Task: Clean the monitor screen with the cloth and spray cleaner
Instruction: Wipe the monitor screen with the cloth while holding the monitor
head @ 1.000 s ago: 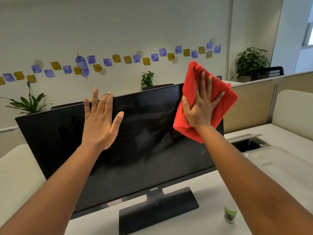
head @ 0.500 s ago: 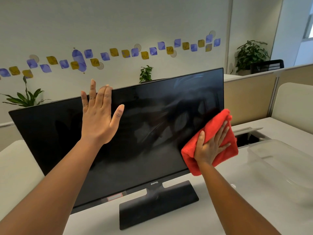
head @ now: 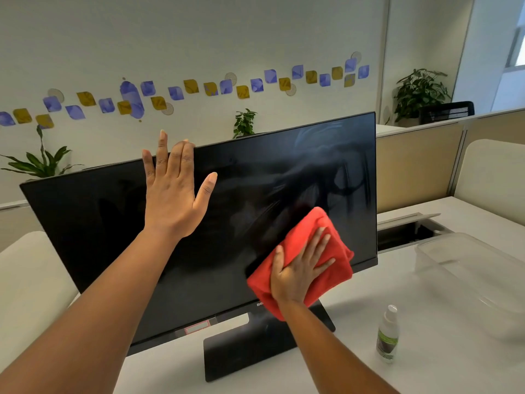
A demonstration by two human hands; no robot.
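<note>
1 black monitor [head: 119, 223] stands on a flat black base [head: 255, 351] at the middle of the pale worktop [head: 369, 376], its screen dark and streaked with smears toward the upper right. Its brand mark on the lower bezel is mostly hidden behind the cloth, and the small red-edged sticker [head: 197, 327] beside it is too small to read. The red cloth [head: 305, 245], folded and bunched, lies flat on the screen's lower right part under the right hand [head: 298, 273], whose grip is spread, fingers straight and pressing the cloth to the glass. The left hand [head: 173, 189] is spread too, palm toward the screen, fingertips at the top edge. To the right of the base, apart from it, stands 1 small spray bottle [head: 387, 335], white cap up, its green and dark label unreadable. Farther right sits a clear plastic bin [head: 483, 268]. Behind, blue and gold squares [head: 184, 91] cross the wall above potted plants [head: 420, 91].
</note>
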